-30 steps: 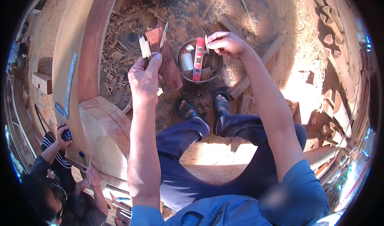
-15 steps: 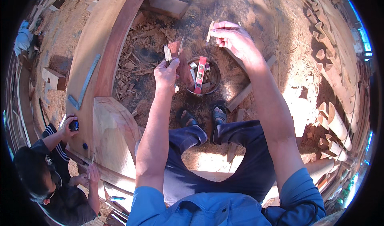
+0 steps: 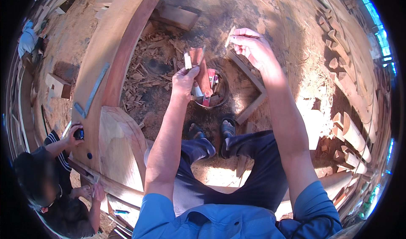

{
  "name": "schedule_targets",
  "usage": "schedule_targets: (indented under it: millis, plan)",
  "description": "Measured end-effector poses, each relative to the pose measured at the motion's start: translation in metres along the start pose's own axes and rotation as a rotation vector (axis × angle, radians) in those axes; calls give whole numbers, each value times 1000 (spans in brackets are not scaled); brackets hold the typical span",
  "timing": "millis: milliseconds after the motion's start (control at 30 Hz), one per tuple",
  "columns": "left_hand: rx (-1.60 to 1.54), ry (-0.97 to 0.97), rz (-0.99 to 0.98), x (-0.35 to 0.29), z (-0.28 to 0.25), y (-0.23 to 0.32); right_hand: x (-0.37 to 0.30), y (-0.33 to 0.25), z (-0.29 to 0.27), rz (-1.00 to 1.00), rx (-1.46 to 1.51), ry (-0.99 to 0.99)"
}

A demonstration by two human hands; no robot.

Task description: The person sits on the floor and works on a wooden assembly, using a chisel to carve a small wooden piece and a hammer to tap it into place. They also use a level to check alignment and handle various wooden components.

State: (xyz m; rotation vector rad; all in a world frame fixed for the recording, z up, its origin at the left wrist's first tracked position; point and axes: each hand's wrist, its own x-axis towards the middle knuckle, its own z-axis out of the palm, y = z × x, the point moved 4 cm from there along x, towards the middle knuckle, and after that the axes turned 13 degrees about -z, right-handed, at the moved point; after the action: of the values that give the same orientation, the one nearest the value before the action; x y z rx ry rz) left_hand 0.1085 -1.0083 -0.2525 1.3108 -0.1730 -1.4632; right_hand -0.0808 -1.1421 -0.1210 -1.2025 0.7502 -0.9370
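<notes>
Raised in front of me, my left hand (image 3: 183, 84) is closed around a short pale strip of wood (image 3: 187, 60). A longer reddish piece of wood (image 3: 203, 79) rises beside the thumb and seems to be in the same grip; the fingers partly hide where they meet. My right hand (image 3: 253, 48), farther off and to the right, pinches a small thin sliver of wood (image 3: 229, 37) between thumb and fingers. The two hands are well apart. Below the left hand a round tub (image 3: 227, 89) holds a red spirit level (image 3: 206, 101) and other tools, partly covered by the reddish piece.
A large curved timber (image 3: 94, 48) runs along my left, with a metal angle tool (image 3: 96, 88) on it. There a co-worker (image 3: 38, 184) holds a small dark device (image 3: 79, 133). Wood shavings (image 3: 146, 65), an L-shaped wooden frame (image 3: 253, 105) and stacked timber (image 3: 355, 133) lie around.
My left hand has shifted right, bringing the reddish piece across the tub and over the spirit level. My right hand has moved slightly right and down with its sliver.
</notes>
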Motion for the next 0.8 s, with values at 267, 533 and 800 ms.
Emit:
schedule_targets:
  millis: [267,533,800]
  plan:
    - [-12,-159,-66,-4,17,-3,-14,20,-19,84,56,-31]
    - [-54,-259,-83,-4,27,-4,-27,47,-21,197,-44,-79]
    - [-19,-257,-139,-13,36,-20,-48,65,-8,260,-97,-165]
